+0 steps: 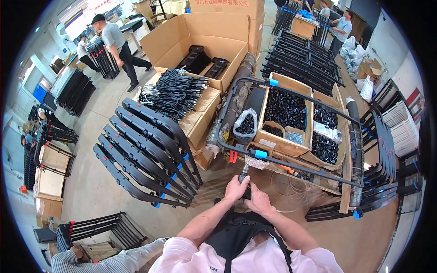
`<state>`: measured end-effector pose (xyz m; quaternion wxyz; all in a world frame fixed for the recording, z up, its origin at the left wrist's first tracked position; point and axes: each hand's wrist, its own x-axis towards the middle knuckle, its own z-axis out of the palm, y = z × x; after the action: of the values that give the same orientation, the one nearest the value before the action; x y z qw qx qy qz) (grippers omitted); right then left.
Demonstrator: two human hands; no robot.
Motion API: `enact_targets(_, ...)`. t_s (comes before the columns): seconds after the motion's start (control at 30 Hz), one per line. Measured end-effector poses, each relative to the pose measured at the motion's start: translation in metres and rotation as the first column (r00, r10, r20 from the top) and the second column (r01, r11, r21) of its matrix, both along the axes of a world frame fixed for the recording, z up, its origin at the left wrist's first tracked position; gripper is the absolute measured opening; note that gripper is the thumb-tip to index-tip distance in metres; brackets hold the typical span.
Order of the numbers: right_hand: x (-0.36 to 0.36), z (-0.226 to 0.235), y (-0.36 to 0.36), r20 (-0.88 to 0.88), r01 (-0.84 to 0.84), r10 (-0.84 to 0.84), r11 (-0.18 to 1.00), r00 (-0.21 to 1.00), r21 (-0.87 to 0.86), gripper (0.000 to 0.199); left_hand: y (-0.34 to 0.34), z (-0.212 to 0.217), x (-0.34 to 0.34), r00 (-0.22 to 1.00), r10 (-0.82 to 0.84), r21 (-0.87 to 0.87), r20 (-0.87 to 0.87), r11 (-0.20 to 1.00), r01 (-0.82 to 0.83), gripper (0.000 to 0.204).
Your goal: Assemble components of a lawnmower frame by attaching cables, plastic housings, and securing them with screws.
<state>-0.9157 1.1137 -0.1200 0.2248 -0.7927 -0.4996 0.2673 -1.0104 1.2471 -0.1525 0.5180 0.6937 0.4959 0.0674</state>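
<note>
Both hands are together in front of my body around a power screwdriver [246,172], whose metal nose points away from me. My left hand [236,188] wraps the upper part of its dark body. Lower down, my right hand [260,201] closes around the handle, its fingers partly hidden. Just beyond the tool tip lies the near bar of a black tubular frame [300,170], which rests across the workbench. Blue pieces [261,154] are fitted on the frame. A red-handled tool [233,157] hangs close to the tip, left of it.
Inside the frame stand a box of small black parts [286,109], a small box of screws [293,136] and a plastic bag [246,126]. Stacked black frames [145,145] lean at left. Bundled cables [175,93] lie on a carton. Several people work farther off; one [116,43] walks at upper left.
</note>
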Motion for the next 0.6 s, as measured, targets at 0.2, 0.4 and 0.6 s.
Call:
enact_targets(0.2, 0.003, 0.001, 0.005, -0.039, 0.017, -0.016, 1.000, 0.999, 0.019, 0.083, 0.004, 0.004, 0.005, 1.000, 0.006, 0.001, -0.021, 1.000, -0.006, 0.064)
enact_targets(0.4, 0.008, 0.006, 0.010, -0.042, 0.021, -0.023, 0.999, 0.999, -0.035, 0.093, 0.008, 0.005, 0.010, 0.999, -0.002, 0.009, -0.033, 1.000, 0.003, 0.064)
enact_targets(0.6, 0.009, 0.016, 0.014, -0.028, 0.021, -0.023, 0.998, 0.999, -0.054, 0.085, 0.011, 0.009, 0.013, 0.999, 0.008, -0.014, -0.031, 1.000, -0.008, 0.065)
